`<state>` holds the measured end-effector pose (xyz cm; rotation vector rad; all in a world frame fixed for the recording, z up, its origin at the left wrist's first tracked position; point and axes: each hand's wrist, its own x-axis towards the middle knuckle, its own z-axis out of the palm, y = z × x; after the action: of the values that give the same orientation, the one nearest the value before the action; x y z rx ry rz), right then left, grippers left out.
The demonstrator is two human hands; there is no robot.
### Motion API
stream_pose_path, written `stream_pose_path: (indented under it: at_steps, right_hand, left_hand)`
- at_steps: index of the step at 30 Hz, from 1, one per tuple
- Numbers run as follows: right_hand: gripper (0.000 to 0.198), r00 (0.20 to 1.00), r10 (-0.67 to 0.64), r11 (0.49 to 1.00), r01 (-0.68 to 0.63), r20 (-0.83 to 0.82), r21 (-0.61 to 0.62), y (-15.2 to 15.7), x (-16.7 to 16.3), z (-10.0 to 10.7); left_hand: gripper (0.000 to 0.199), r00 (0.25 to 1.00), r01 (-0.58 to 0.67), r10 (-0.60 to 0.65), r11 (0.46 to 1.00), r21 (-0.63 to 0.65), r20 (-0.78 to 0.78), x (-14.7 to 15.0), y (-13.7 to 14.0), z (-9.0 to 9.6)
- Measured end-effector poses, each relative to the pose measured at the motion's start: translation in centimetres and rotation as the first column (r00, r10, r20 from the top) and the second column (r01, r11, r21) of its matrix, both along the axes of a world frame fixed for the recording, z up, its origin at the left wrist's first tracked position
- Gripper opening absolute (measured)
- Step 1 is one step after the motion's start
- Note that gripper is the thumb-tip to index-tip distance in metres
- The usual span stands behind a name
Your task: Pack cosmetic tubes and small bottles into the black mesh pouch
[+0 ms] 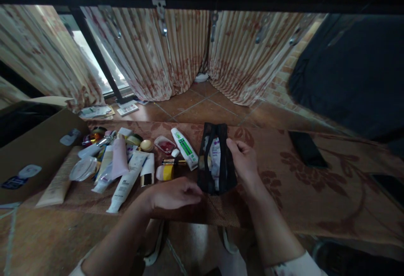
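A black mesh zip pouch [232, 167] lies on the patterned cloth in front of me, its top parted. Inside it shows a white tube with purple print [216, 158]. My right hand [243, 158] grips the pouch's right edge between thumb and fingers. At the pouch's lower left corner is my left hand [176, 192], fingers loosely stretched toward it; whether they touch it I cannot tell. Just left of the pouch are a white and green tube [184, 147], a small jar with a yellow band [165, 172] and a clear case with red contents [164, 144].
Several cosmetic tubes and bottles, among them a pink tube [119, 158], lie heaped at the left beside a cardboard box [47, 154]. Two dark phones, one a black phone [307, 149], rest on the cloth [261, 141] at the right. Curtains [186, 53] hang behind.
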<state>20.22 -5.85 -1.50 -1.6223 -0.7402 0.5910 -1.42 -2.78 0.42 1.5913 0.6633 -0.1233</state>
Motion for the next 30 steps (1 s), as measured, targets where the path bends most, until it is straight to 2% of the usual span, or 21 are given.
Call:
stream_pose_path:
  at_steps: [2,3,5,6,8,10,12,15,19,21,26,28,30]
  right_hand:
    - [0.040,1.000,-0.003,1.000,0.003,0.009,0.004,0.0,0.1,-0.1]
    - [0.041,1.000,-0.003,1.000,0.003,0.012,0.009,-0.1,0.1,-0.2]
    - [0.041,1.000,0.006,1.000,-0.006,0.011,0.023,-0.1,0.2,-0.4]
    - [0.040,1.000,0.011,0.999,-0.011,0.004,0.030,-0.1,0.3,-0.5]
    - [0.040,1.000,0.022,0.999,-0.022,-0.019,0.041,-0.1,0.4,-0.6]
    - [0.040,0.999,0.024,0.999,-0.023,-0.034,0.039,0.0,0.4,-0.6]
    - [0.040,0.999,0.021,0.999,-0.020,-0.041,0.025,0.0,0.4,-0.5]
    - [0.040,0.999,0.021,1.000,-0.020,-0.031,0.014,0.0,0.3,-0.1]
    - [0.040,1.000,0.025,1.000,-0.025,0.001,0.015,-0.1,0.3,0.2]
    - [0.040,1.000,0.030,0.999,-0.030,0.003,0.016,-0.2,0.3,0.3]
    - [0.041,1.000,0.020,1.000,-0.020,0.005,-0.006,-0.2,0.3,0.3]
    - [0.040,1.000,0.021,1.000,-0.021,0.007,-0.018,-0.2,0.2,0.4]
    - [0.040,1.000,0.021,1.000,-0.021,0.001,-0.016,-0.2,0.1,0.4]
  left_hand:
    - [0.026,0.998,-0.050,0.052,0.990,-0.134,0.017,0.3,-1.2,-0.9]
    - [0.030,0.994,-0.105,0.110,0.966,-0.234,0.005,0.6,-1.8,-1.4]
    - [0.038,0.968,-0.241,0.246,0.875,-0.419,-0.043,1.3,-3.1,-2.7]
    - [0.040,0.959,-0.272,0.278,0.839,-0.472,-0.058,1.8,-3.7,-3.3]
    - [0.046,0.925,-0.338,0.378,0.761,-0.554,-0.044,2.6,-4.9,-4.1]
    - [0.052,0.877,-0.400,0.476,0.644,-0.652,-0.069,3.3,-5.9,-4.2]
    - [0.048,0.845,-0.440,0.525,0.583,-0.683,-0.096,3.8,-6.5,-3.9]
    - [0.043,0.818,-0.471,0.570,0.584,-0.661,-0.080,4.1,-6.8,-3.5]
    - [0.042,0.789,-0.533,0.607,0.594,-0.602,-0.100,4.4,-7.0,-4.0]
    - [0.037,0.768,-0.552,0.630,0.567,-0.611,-0.109,4.5,-7.1,-4.3]
    - [0.034,0.663,-0.579,0.742,0.423,-0.697,-0.101,4.6,-7.7,-4.4]
    - [0.037,0.650,-0.572,0.755,0.409,-0.711,-0.088,4.6,-8.0,-4.3]
    - [0.035,0.670,-0.557,0.739,0.435,-0.708,-0.073,4.7,-8.2,-4.2]
